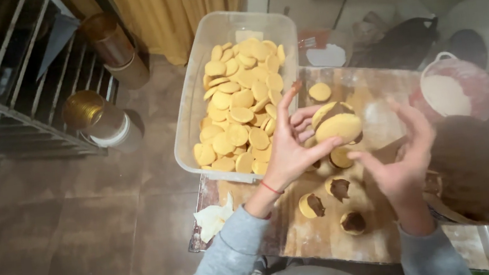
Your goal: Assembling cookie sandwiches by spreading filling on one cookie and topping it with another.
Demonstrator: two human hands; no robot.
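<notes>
Head view: left hand [288, 151] was raised over the board [381, 133], fingers spread wide, thumb and fingertips pinching a round yellow cookie [339, 127] at its left edge; right hand [402, 165] hovered open and empty just right of it, index finger nearly at the cookie's lower edge. Cookie sat flat-faced between both hands, long axis roughly left-right, closer to the left hand. Bin [194, 131] of plain cookies lay left of the hands; filled halves [312, 205] lay on the board directly below them.
</notes>
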